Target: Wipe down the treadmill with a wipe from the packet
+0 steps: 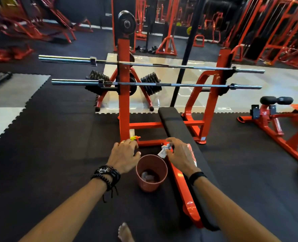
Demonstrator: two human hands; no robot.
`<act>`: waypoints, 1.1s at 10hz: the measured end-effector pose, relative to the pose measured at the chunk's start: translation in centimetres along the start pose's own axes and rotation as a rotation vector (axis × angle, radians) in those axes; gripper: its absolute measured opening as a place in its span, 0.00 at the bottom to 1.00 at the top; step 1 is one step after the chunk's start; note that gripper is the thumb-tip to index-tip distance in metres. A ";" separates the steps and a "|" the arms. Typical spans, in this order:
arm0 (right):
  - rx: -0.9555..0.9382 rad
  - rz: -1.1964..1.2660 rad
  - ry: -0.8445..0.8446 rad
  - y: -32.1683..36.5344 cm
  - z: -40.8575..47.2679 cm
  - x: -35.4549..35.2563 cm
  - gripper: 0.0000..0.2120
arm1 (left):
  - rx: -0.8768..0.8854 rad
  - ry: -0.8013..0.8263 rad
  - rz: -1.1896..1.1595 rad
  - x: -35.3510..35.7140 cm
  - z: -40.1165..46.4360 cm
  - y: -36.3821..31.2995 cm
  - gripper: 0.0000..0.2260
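Two hands: right hand (179,154) fingers pinch crumpled wipe (164,150).

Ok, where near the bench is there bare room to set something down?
Free: the black mat left of the bin, and the bench pad beyond the packet. Crowded: around the bin, where the left hand, the right hand pinching the wipe, the spray bottle and the red frame meet.

Bin (151,172) between hands — bench (184,137) right.
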State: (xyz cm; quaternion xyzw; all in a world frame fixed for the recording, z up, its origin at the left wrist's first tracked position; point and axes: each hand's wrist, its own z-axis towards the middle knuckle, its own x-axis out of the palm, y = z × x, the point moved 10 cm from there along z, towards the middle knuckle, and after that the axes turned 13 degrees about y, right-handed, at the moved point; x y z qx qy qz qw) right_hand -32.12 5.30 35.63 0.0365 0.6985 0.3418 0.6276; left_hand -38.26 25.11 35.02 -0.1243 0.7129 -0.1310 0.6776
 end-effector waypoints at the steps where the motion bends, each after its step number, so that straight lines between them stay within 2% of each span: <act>1: 0.046 0.010 0.042 -2.3 5.8 2.2 0.16 | -0.046 0.008 -0.017 0.8 6.4 3.0 0.10; 4: 0.136 -0.096 0.152 -5.6 16.9 4.9 0.09 | -0.069 0.122 -0.028 2.8 16.9 7.0 0.09; 7: 0.219 -0.173 0.298 -8.0 22.9 6.7 0.12 | -0.149 0.113 -0.062 2.7 21.1 11.0 0.11; 11: 0.169 0.016 0.249 -8.9 27.9 5.2 0.10 | -0.200 0.091 -0.026 1.2 24.6 10.6 0.12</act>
